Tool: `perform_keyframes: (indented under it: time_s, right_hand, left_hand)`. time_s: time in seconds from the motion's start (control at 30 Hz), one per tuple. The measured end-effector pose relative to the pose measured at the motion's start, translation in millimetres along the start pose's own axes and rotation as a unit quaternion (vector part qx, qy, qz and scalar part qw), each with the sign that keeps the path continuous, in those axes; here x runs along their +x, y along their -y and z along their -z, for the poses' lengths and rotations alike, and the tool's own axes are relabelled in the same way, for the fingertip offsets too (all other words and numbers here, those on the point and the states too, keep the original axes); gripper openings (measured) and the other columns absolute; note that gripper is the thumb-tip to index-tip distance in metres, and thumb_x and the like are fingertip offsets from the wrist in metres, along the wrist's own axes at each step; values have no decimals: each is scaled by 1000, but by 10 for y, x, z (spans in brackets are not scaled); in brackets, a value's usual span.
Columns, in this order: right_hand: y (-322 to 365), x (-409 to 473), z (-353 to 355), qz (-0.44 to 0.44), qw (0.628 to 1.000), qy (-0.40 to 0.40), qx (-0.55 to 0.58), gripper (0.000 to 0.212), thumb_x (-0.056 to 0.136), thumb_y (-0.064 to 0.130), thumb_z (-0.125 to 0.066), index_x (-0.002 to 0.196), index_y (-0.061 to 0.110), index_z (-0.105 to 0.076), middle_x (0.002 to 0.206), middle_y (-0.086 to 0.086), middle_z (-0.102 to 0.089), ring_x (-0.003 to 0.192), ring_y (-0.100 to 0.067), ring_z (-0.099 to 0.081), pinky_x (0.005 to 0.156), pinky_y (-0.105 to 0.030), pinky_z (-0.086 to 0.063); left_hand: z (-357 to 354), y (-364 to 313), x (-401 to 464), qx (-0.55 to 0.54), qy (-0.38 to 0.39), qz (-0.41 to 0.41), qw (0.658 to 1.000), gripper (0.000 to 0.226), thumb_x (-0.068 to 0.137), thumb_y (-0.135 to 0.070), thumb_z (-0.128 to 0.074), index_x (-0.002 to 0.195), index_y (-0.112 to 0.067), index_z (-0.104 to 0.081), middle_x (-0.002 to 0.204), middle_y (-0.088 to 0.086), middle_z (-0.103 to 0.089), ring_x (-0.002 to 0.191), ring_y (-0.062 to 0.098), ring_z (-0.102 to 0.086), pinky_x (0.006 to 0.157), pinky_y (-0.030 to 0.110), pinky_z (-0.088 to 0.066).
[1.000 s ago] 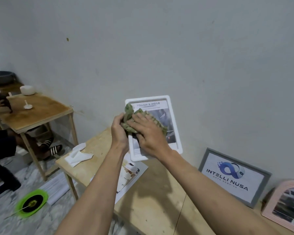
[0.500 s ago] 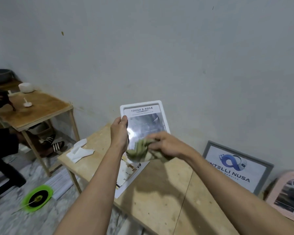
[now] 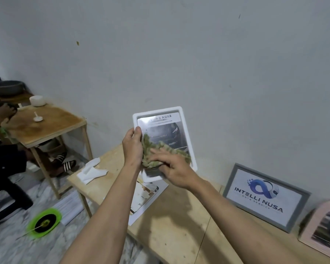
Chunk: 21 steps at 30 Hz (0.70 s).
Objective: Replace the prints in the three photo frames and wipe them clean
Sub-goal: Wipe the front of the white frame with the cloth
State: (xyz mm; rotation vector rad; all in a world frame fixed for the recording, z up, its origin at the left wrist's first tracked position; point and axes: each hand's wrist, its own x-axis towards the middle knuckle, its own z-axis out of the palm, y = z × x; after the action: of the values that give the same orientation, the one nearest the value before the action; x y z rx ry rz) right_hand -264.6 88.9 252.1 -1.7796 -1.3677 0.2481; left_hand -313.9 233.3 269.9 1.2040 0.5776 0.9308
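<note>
left hand (image 3: pixel 132 147) raised above the wooden table (image 3: pixel 179 225), thumb curled over the left edge of the white frame (image 3: pixel 185 130), gripping it upright and tilted back toward the wall. right hand (image 3: pixel 171 168) laid over the lower glass with fingers spread and slightly bent, pressing a crumpled green cloth (image 3: pixel 156 151) against it; the cloth covers the lower half of the print, whose heading ends in "agile". a loose print (image 3: pixel 143 202) lies flat at the table's left edge, under the held frame. grey frame (image 3: pixel 265 197) with a blue logo print leans on the wall at the table's back edge; pink frame (image 3: pixel 322 225) with a photo stands at the back right corner. white tissues (image 3: pixel 90 169) lie at the far left corner.
</note>
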Motion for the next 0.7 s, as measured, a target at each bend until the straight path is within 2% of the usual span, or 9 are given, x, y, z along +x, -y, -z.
perform_keyframes:
  time_s: [0.1,0.17,0.23,0.33,0.4,0.47,0.57,0.63,0.7]
  right_hand:
    - [210,36,178,-99,972,26,211,32,93,-8,-46,106,13,-67,92,12,-72,89,-2,-66,85,-21,-50]
    - [292,161,380,-105,958,-74,257,29,93,-7,-48,106,13,-64,90,6,-71,81,-5,-65,83,-25,-52]
    - [328,285,565,-75,949,-214,220,25,94,0,-53,113,15,-59,100,3,-68,85,-2,-64,81,-21,-50]
    - [297,414,683,-17,933,-358,6,37,87,1,-60,119,16,-48,115,1,-56,92,1,-55,81,-13,-47]
    - [216,460,649,29,931,-345,-116,35,83,-1,-57,113,16,-52,117,1,-53,96,-6,-52,87,-27,-49]
    - [64,492,543,38,934,-271,-230,38,87,12,-57,123,21,-52,130,3,-53,117,-15,-50,102,-40,-42]
    - [-61,530,365,0,936,-180,-303,64,92,39,-53,149,21,-28,160,-6,-17,148,-26,-9,120,-44,-7]
    - [-21,563,260,35,954,-166,-248,59,93,25,-56,147,16,-33,160,-7,-17,149,-27,-7,120,-49,-8]
    - [20,581,140,93,964,-127,-215,51,92,8,-57,141,10,-45,155,-9,-30,147,-26,-18,120,-44,-15]
  left_hand:
    - [49,121,34,6,-18,47,999,25,88,-40,-54,77,-17,-56,79,7,-57,76,20,-53,70,35,-44]
    - [75,184,19,1,-17,70,997,25,85,-39,-54,75,-16,-53,81,10,-51,77,23,-49,71,38,-42]
    - [64,188,-49,20,9,70,997,26,89,-35,-53,77,-12,-54,80,11,-52,75,24,-49,70,38,-41]
    - [-13,143,-188,33,44,54,997,33,87,-35,-52,83,-2,-53,80,6,-49,74,21,-43,68,38,-36]
    - [-59,98,-258,46,51,32,997,29,93,-29,-52,73,-9,-51,67,-2,-47,64,14,-42,66,32,-35]
    - [-70,52,-303,67,55,-10,996,28,100,-23,-49,74,-16,-57,60,-12,-53,54,6,-48,59,26,-40]
    - [-41,28,-323,68,81,-50,993,25,102,-21,-48,90,-12,-69,74,-5,-68,63,5,-59,61,19,-48]
    - [4,51,-291,38,77,-39,996,26,101,-20,-50,84,-12,-67,71,-5,-63,62,6,-54,63,22,-46]
    - [39,38,-236,-31,93,-6,995,27,101,-25,-49,87,-13,-69,81,-3,-69,74,7,-62,73,28,-50]
